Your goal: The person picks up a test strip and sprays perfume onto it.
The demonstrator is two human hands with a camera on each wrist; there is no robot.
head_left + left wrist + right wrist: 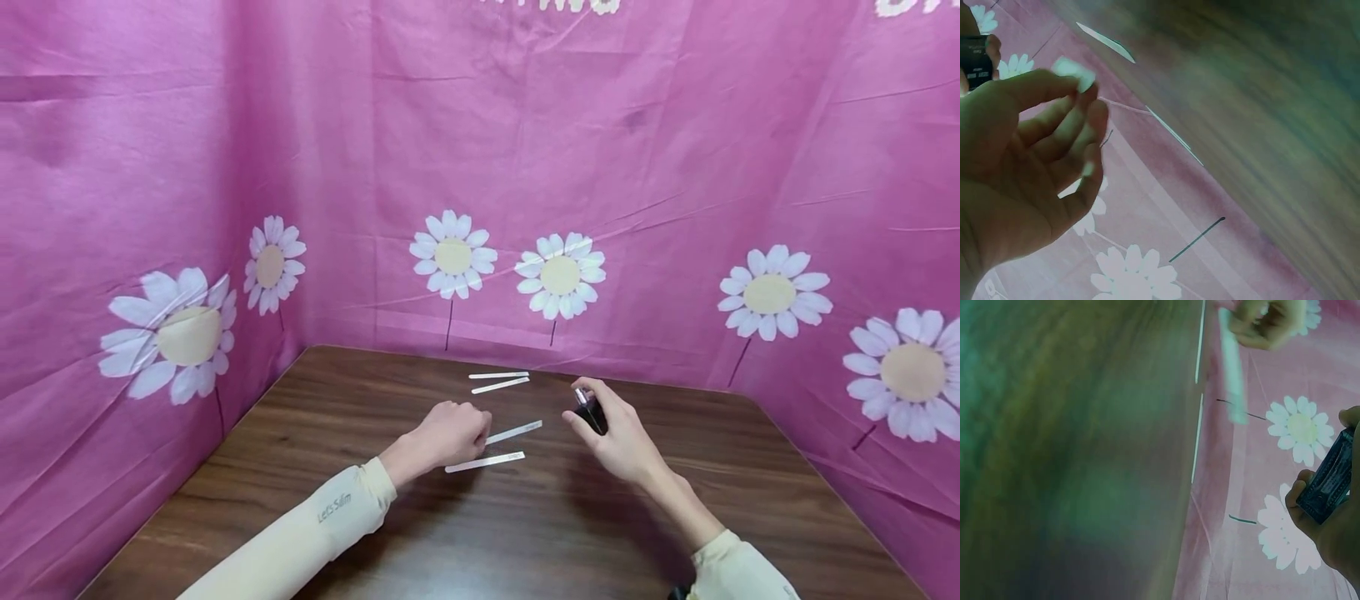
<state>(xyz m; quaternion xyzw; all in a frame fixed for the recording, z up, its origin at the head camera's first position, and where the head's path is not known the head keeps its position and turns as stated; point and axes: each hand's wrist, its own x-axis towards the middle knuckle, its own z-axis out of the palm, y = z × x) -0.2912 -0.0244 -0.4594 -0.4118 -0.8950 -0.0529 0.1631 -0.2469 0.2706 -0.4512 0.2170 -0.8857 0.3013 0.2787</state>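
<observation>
My left hand [448,435] pinches one end of a white paper test strip [514,432] between thumb and fingers. The strip points to the right, above the table. In the right wrist view this strip [1233,375] looks blurred beside the left fingers. My right hand [626,437] grips a small black spray bottle [594,414] with a silver neck, a finger at its top. The bottle [1329,478] shows pale print in the left wrist view. A gap separates the bottle from the strip's free end. Another white strip [487,462] lies just below the left hand.
Two more white strips, an upper strip [498,375] and a lower strip [501,386], lie near the back of the brown wooden table [570,533]. A pink cloth [637,167] with printed daisies surrounds the table at the back and sides.
</observation>
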